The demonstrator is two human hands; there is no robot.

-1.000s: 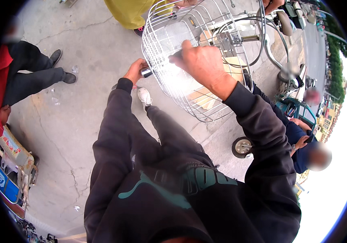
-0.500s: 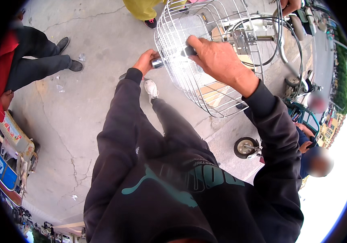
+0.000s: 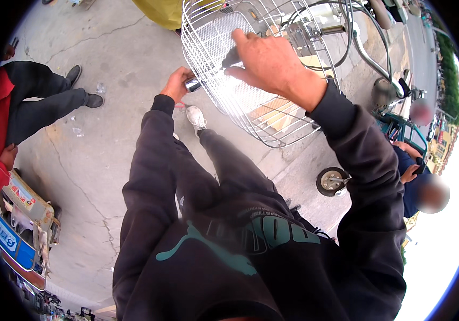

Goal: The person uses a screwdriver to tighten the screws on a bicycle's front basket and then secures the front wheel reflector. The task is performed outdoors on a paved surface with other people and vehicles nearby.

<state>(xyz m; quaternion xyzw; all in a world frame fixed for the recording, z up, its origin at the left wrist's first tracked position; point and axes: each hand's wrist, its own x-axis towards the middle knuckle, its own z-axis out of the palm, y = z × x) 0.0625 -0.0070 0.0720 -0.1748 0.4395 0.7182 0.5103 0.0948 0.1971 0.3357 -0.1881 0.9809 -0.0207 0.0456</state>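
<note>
Inside the wire basket (image 3: 243, 96) by the bike (image 3: 368, 52), the right hand (image 3: 275, 61) squeezes a dark handle (image 3: 231, 57). Just outside, the left hand (image 3: 177, 84) grips a shiny metal thing (image 3: 192, 84). If the right one gets loose, the handle might slip and that hand could bump the basket

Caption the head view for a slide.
At a silver wire basket, the right hand holds a dark object, the left hand a shiny metal piece.

basket (image 3: 210, 40): silver mesh | cylinder (image 3: 192, 84): silver | handle (image 3: 231, 57): black | sweatshirt (image 3: 272, 270): black, teal print | shoe (image 3: 195, 117): white
</note>
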